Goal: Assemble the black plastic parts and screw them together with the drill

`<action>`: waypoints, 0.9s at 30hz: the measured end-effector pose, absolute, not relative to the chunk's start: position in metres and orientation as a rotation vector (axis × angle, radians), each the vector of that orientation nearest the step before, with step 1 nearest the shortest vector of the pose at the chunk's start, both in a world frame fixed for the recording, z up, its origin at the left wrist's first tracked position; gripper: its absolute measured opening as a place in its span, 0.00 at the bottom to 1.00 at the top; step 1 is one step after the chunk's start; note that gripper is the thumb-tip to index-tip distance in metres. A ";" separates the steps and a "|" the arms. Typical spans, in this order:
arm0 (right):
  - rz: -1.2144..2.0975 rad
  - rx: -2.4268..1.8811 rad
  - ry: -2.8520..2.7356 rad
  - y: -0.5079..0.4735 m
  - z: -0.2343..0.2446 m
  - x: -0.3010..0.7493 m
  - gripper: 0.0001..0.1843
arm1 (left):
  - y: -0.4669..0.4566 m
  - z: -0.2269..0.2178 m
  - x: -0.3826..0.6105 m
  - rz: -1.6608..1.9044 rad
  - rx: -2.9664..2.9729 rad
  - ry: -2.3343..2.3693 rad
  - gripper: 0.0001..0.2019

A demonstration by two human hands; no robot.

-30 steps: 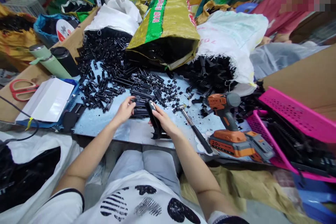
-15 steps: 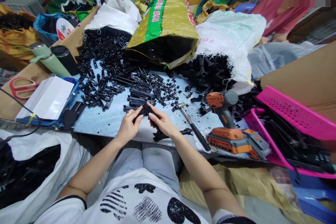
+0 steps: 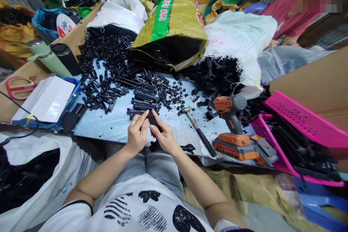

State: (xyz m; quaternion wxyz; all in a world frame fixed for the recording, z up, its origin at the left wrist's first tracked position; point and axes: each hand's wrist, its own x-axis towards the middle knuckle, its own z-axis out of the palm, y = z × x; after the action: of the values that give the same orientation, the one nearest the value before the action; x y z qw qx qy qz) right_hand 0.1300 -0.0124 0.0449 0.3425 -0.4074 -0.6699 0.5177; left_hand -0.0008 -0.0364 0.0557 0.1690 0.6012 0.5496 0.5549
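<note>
Between my two hands, close to the table's front edge, is a black plastic part (image 3: 152,119) whose exact kind I cannot make out. My left hand (image 3: 137,132) pinches it from the left with thumb and forefinger. From the other side my right hand (image 3: 164,135) closes round it, thumb on top. Long black pieces of the same assembly, or a separate one, stick out below and right of my right hand (image 3: 187,148). Just beyond my fingertips lie stacked black bars (image 3: 144,99). A hammer (image 3: 199,130) rests to the right, its head pointing away.
An orange cordless drill (image 3: 231,127) stands on its battery at the right, beside a pink basket (image 3: 307,116) of black parts. Open sacks, one yellow (image 3: 179,14), spill black parts at the back. Scissors (image 3: 20,87) and bottles (image 3: 51,59) are left. A co-worker sits at far right.
Both hands have drawn slightly toward me with the black part, which is now more upright. The long piece under my right hand has shifted left and down.
</note>
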 end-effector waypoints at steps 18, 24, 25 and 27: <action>0.387 -1.877 -1.946 0.186 0.017 0.252 0.14 | -0.066 -0.028 -0.023 0.776 1.249 1.742 0.32; 0.434 -1.698 -1.998 0.173 0.030 0.241 0.11 | -0.070 -0.011 -0.037 0.746 1.625 1.991 0.20; 0.458 -1.634 -2.023 0.157 0.033 0.230 0.12 | -0.071 -0.010 -0.039 0.712 1.631 2.006 0.17; 0.611 -1.432 -2.102 0.115 0.033 0.202 0.13 | -0.072 -0.007 -0.040 0.571 1.647 2.026 0.14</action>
State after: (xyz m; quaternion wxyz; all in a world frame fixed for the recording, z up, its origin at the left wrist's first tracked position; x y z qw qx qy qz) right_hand 0.2017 0.1147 0.0332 0.2599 -0.5288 -0.7758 0.2256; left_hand -0.0395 -0.0719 -0.0067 0.2325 0.5993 0.7373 0.2077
